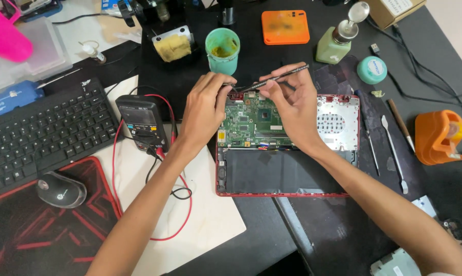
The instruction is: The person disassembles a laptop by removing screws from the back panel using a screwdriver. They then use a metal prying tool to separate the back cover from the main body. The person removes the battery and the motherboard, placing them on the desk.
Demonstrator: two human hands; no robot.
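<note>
One opened red laptop [287,168] at the desk [272,230] middle, green circuit board [251,122] and dark battery [282,171] exposed, right hand [292,105] gripping one thin dark tool [277,79], left hand [205,110] pinching at the board's top edge, one multimeter [141,122], one keyboard [41,135], one mouse [61,189].

A wide black work mat [272,56] is covering the middle of the desk, reaching toward three o'clock. A pale beige desk surface [458,23] is showing at one o'clock. Soft, even light is falling over everything, making only weak shadows.
</note>
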